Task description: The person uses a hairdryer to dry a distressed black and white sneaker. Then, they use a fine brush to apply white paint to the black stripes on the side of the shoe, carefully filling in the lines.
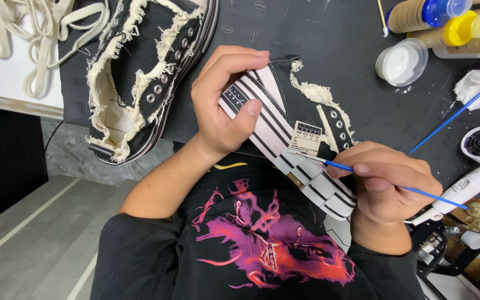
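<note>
The left hand (226, 105) grips a black sneaker (295, 133) with a striped sole, held over the lap. The right hand (390, 186) pinches a thin blue brush (387, 180) (tip at the sole's edge). Another sneaker (145, 72) lies on the black mat (318, 33) beyond.

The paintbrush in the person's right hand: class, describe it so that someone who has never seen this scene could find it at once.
Start at the black work mat and find the striped black-and-white sneaker that the left hand steadies. The right hand beside it pinches the paintbrush, tip on the sole. A second blue brush lies loose on the mat; only this one is held.
</note>
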